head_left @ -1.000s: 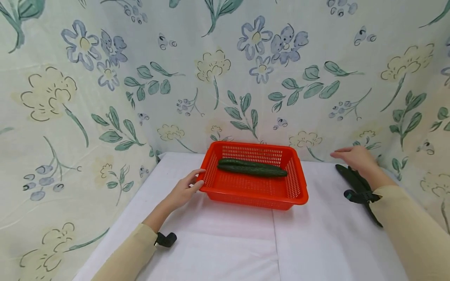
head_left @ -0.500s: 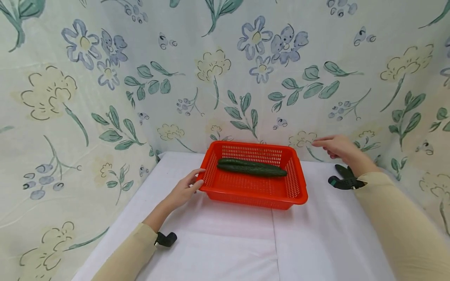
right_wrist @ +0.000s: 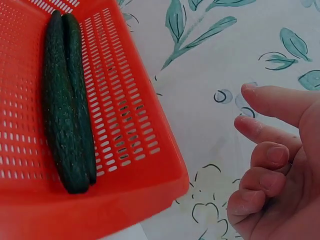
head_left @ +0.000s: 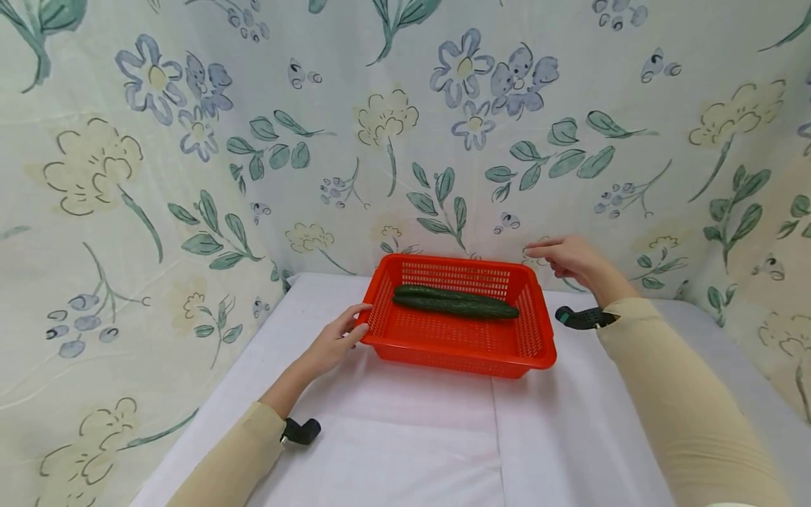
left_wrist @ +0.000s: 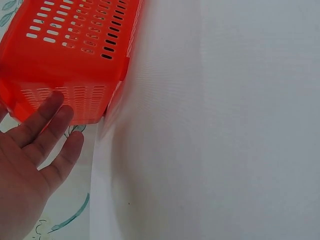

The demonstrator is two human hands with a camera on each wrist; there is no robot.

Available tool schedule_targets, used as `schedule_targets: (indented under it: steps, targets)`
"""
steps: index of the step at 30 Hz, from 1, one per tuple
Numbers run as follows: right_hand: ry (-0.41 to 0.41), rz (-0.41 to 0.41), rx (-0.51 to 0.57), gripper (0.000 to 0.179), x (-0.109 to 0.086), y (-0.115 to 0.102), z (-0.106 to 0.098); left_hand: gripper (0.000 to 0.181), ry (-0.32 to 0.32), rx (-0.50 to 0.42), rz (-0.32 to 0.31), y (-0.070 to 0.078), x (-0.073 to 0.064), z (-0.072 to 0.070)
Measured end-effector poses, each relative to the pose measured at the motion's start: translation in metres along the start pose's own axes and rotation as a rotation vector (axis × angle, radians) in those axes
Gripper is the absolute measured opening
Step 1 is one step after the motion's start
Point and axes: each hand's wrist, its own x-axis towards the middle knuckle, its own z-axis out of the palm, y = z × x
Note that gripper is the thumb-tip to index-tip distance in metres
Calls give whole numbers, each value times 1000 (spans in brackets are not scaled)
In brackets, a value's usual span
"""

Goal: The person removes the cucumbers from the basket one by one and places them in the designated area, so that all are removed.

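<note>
Leftmost, floral cloth (head_left: 95, 169) hangs as a wall, blue flowers and green leaves on pale ground; it runs along the back and round to the right side too. Beige left sleeve (head_left: 228, 451) rises from the lower edge, ending at a small black device (head_left: 300, 431) by the wrist. Left hand (head_left: 331, 345) at the near left corner of a red basket (head_left: 443, 352), fingers extended, index and thumb touching the rim; whether they pinch it, cannot tell.

Basket upright on a white tablecloth (head_left: 405, 436), which shows creases in front of it. Inside, two dark green cucumbers (head_left: 456, 304) lie side by side, touching, close to the back wall.

Farther right, right hand (head_left: 579, 260) hovers near the basket's back right corner, apart from it; two digits stretched out, the other three curled toward the palm. Basket's right wall stands between this hand and the cucumbers. Second black device at that wrist; right sleeve (head_left: 671, 408) blocks a strip of the tablecloth.

Left wrist view: basket's slotted outer side, with three spread, nearly straight fingers before it; contact unclear there. Right wrist view: bumpy cucumber skin, plus the curled fingers, which the head view shows only in part.
</note>
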Motion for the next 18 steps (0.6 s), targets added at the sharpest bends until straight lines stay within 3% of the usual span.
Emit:
schedule_targets:
  steps: [14, 18]
  targets:
    - [-117, 22, 224, 65, 24, -12, 47, 50, 3, 5, -12, 0, 1, 1]
    - [-147, 8, 217, 60, 31, -11, 63, 50, -5, -6, 2, -2, 1, 3]
